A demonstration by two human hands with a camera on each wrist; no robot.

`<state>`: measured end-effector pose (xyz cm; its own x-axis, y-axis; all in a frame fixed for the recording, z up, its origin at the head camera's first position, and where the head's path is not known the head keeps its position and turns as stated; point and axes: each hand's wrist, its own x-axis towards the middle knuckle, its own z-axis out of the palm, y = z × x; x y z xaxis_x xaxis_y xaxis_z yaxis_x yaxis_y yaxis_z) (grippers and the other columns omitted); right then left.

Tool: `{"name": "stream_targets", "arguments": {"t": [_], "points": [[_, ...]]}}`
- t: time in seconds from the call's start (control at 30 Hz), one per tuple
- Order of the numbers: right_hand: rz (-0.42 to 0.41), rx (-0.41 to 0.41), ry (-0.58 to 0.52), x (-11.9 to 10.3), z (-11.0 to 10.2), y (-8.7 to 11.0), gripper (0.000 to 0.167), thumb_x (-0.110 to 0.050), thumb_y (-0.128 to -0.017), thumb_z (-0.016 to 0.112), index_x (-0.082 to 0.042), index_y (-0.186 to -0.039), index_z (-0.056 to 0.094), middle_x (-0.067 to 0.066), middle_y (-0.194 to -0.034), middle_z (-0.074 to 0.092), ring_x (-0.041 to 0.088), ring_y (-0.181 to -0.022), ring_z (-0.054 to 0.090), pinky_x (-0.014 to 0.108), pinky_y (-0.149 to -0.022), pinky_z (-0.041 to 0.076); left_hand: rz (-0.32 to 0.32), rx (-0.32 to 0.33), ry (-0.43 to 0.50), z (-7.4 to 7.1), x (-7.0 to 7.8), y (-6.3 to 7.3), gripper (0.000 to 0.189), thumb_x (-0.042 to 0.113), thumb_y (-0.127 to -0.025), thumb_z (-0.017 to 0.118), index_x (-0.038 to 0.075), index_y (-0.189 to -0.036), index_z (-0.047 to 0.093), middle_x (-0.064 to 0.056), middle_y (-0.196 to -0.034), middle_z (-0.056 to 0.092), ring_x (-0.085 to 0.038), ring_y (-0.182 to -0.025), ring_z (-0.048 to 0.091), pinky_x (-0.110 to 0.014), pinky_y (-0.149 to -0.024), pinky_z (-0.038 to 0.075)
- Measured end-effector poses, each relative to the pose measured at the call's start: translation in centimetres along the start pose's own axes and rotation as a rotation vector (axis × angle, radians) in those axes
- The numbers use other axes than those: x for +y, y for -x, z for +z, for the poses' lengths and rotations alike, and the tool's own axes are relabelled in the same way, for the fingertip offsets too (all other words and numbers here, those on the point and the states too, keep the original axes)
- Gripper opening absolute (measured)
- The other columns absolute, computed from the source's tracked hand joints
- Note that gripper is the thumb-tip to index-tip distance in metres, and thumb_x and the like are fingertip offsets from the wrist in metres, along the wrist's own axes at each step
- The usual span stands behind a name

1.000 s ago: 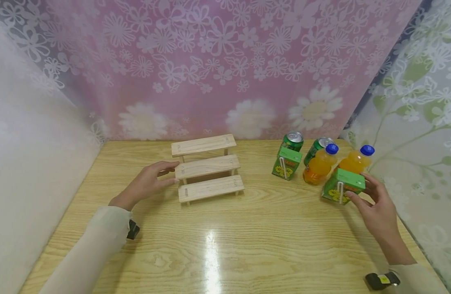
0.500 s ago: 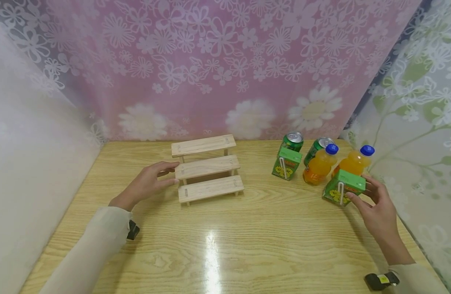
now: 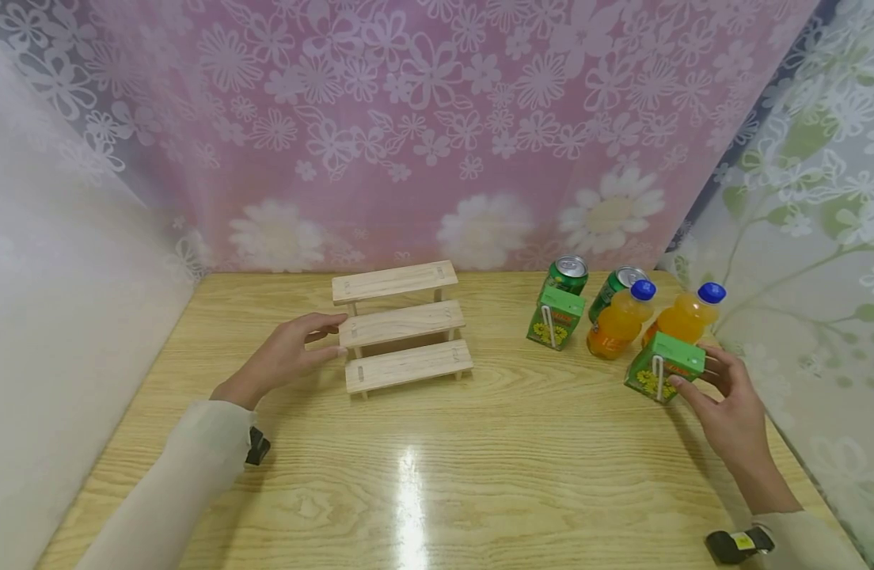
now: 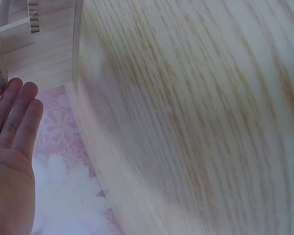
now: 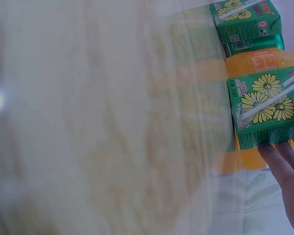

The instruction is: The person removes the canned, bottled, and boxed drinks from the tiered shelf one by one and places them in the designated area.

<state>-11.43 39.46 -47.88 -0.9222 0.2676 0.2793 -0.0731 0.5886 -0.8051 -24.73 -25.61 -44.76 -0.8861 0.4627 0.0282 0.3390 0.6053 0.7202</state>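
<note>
My right hand [image 3: 732, 412] pinches a green juice box [image 3: 668, 366] with a straw on its front. The thumb is on the front face, the fingers on the right side. In the right wrist view, this juice box [image 5: 264, 105] shows yellow flowers and stands upright with its base close to the table. My left hand [image 3: 287, 348] is at the left end of a three-step wooden stand [image 3: 408, 362]. Its fingers are fairly straight, with fingertips right at the middle step. The left wrist view shows the left hand [image 4: 12, 161] with its fingertips at the stand's edge.
Two orange drink bottles [image 3: 620, 321] with blue caps stand just behind the held juice box. Left of them is a second juice box [image 3: 556, 318]. Two green cans [image 3: 568, 273] stand at the back. The wooden table [image 3: 515, 475] meets flowered curtains [image 3: 408, 158].
The juice box in my right hand has shifted slightly toward me, away from the bottles, and the hand has moved with it. My left hand and the stand have stayed put.
</note>
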Motion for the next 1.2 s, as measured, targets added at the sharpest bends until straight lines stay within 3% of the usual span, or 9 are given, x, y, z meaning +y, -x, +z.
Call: {"name": "stream_targets", "arguments": {"t": [0.5,0.87,1.0,1.2], "points": [[0.009,-0.045,0.005,0.1,-0.4,0.1,0.069,-0.011,-0.105,0.074,-0.014,-0.164,0.038,-0.027,-0.129,0.049,-0.011,-0.114,0.053,-0.002,-0.086,0.051,-0.017,-0.003,0.002,0.1,0.0,0.1,0.065,0.033,-0.105,0.077,0.016,-0.163,0.053,-0.012,-0.165,0.054,-0.044,-0.148,0.055,-0.06,-0.122,0.05],[0.011,-0.029,0.02,0.1,-0.5,0.1,0.073,-0.013,-0.105,0.074,-0.014,-0.167,0.036,-0.03,-0.133,0.046,-0.014,-0.117,0.05,-0.005,-0.088,0.048,-0.007,0.0,-0.007,0.2,0.0,0.0,0.065,0.035,-0.104,0.077,0.017,-0.162,0.053,-0.012,-0.164,0.055,-0.043,-0.147,0.056,-0.059,-0.122,0.05],[0.011,0.009,0.006,-0.6,-0.7,0.1,0.07,-0.014,-0.106,0.073,-0.015,-0.167,0.038,-0.03,-0.136,0.047,-0.014,-0.119,0.05,-0.006,-0.091,0.047,-0.012,-0.002,-0.007,0.2,-0.1,0.0,0.065,0.037,-0.104,0.077,0.02,-0.163,0.053,-0.011,-0.166,0.054,-0.044,-0.148,0.055,-0.061,-0.122,0.05],[-0.046,0.107,-0.041,-2.3,-1.0,-0.4,0.058,-0.003,-0.105,0.071,-0.011,-0.159,0.051,-0.024,-0.132,0.062,-0.007,-0.121,0.06,-0.003,-0.097,0.048,-0.015,0.004,-0.024,0.1,-0.3,0.0,0.065,0.035,-0.104,0.077,0.02,-0.163,0.053,-0.011,-0.165,0.054,-0.043,-0.147,0.056,-0.06,-0.122,0.05]]}}
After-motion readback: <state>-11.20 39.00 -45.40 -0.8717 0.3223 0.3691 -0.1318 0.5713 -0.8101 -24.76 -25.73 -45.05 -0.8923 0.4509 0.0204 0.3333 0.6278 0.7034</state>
